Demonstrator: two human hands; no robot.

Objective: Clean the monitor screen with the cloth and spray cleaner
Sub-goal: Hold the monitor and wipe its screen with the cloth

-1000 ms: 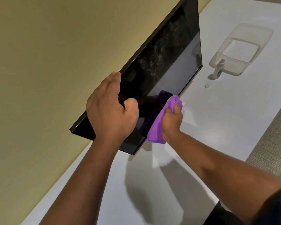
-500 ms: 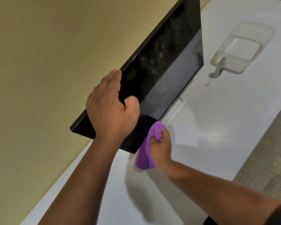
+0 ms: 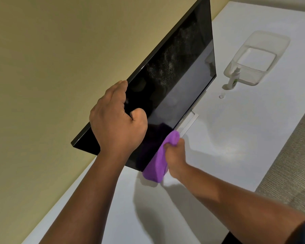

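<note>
While the monitor (image 3: 174,81) is gripped at its top edge by the left hand (image 3: 116,118), the purple cloth (image 3: 158,161) is bunched in the right hand (image 3: 174,155) against the screen's lower edge; the spray bottle (image 3: 233,79) stands well apart on the worktop (image 3: 236,147).

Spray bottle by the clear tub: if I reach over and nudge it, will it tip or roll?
The spray bottle stands upright, tall and narrow, so a nudge near the top would probably tip it. It looks round, so once down it may roll on the smooth white table. The clear tub close behind might stop a fall that way.
</note>
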